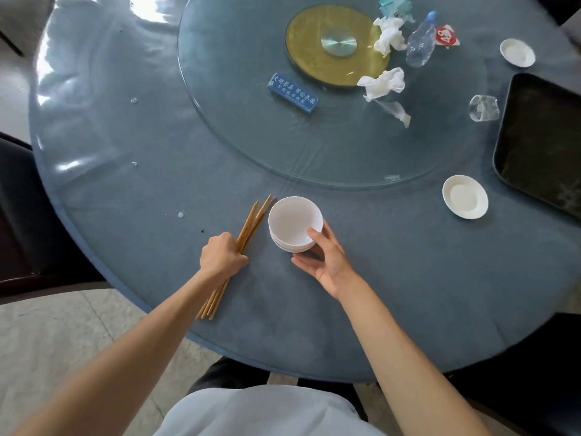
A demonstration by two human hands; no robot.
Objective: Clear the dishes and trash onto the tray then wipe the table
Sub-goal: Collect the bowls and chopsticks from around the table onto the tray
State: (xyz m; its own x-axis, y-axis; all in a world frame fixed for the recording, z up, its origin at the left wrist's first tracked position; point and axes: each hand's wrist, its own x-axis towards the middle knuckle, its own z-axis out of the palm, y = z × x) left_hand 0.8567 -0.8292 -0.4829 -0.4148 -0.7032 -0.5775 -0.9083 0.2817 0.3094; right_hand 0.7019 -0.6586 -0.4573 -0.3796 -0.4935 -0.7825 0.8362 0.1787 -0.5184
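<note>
My left hand (221,254) grips a bundle of several wooden chopsticks (251,220) lying on the blue round table (141,184). Just to the right, my right hand (323,256) holds a stack of white bowls (294,223), thumb inside the rim and fingers under the stack. A black tray (540,143) sits at the table's right edge. Two white saucers (465,197) (517,52) and a clear glass (484,108) stand near it. Crumpled tissues (383,83) (390,36), a plastic bottle (421,42) and a red wrapper (446,35) lie on the glass turntable (251,136).
A blue sign block (292,93) and a teal wrapper (394,6) lie on the turntable, around its yellow hub (314,58). Small white drops (180,214) dot the left of the table. Dark chairs (19,215) stand at the left and lower right.
</note>
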